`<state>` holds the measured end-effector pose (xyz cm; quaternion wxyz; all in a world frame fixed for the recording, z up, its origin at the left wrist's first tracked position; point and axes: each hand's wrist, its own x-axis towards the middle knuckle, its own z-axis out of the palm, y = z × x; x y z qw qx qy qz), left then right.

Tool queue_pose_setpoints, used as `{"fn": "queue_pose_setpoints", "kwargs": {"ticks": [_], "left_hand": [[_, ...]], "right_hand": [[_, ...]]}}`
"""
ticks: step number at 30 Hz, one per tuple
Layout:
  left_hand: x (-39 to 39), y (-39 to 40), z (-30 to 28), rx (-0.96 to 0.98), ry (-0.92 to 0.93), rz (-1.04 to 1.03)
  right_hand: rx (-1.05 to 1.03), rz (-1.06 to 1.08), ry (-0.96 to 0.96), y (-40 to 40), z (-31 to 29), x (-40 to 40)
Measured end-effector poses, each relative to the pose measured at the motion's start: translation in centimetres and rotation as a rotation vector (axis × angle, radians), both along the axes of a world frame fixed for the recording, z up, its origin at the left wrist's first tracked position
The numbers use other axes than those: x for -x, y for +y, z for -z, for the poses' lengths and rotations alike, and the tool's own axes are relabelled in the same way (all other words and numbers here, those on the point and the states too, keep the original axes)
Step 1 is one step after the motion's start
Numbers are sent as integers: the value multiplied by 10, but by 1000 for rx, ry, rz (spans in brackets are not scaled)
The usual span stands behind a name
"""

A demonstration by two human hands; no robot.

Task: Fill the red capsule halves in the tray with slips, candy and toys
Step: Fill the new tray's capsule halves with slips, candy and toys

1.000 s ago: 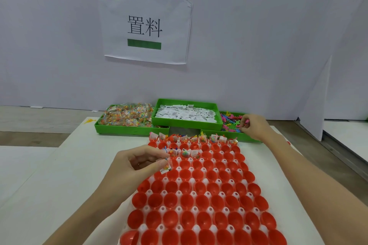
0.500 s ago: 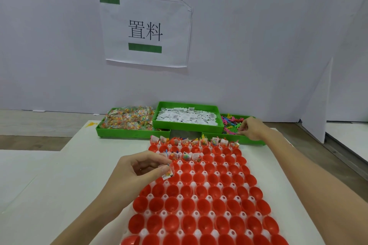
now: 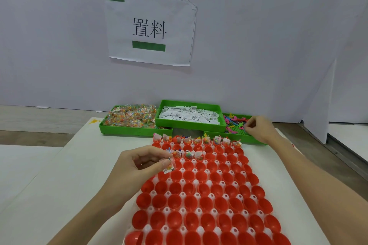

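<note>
Rows of red capsule halves [image 3: 201, 203] fill a white tray [image 3: 196, 212] lying on the white counter [image 3: 59, 185], open sides up; the nearest rows hold nothing. At the tray's left edge, partway up, the left hand [image 3: 139, 165] hovers with thumb and forefinger clamped on a small clear candy packet with a white slip [image 3: 169, 166], held just above the capsule halves of the third row from the far end. Beyond it, four halves at the left of the second row from the far end already carry packets and slips [image 3: 187, 154]; the farthest row [image 3: 197, 141] is filled across its whole width with slips, candy and coloured pieces standing upright. Behind the tray stand three green bins. The left bin [image 3: 127, 130] holds a heap of clear candy packets [image 3: 131, 118]. The middle bin [image 3: 190, 125] sits higher, resting on the inner edges of the other two, and holds white printed slips [image 3: 189, 116]. The right bin [image 3: 235, 139] holds small toys [image 3: 235, 121] in pink, yellow, blue and green. The right hand [image 3: 258, 128] reaches into the right bin, fingers [image 3: 248, 125] curled together at the toys; whether they grip one cannot be told. On the far white wall hangs a paper sign [image 3: 149, 28] with two black characters and green tape strips.
</note>
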<state>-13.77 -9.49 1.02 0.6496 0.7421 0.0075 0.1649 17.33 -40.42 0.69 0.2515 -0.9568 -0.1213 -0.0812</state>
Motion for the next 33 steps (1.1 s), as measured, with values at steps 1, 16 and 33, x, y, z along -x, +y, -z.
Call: {"fn": "queue_pose_setpoints", "kwargs": {"ticks": [1,16,33], "left_hand": [[0,1,0,2,0,-2],[2,-5,2,-10,9,9],[10,-25,2,-13,-166,34]], "right_hand": [[-88,9,-25,-3,0,1],[-486,60,-3,-2,1,32],[-507,-588,138,80,-42,239]]}}
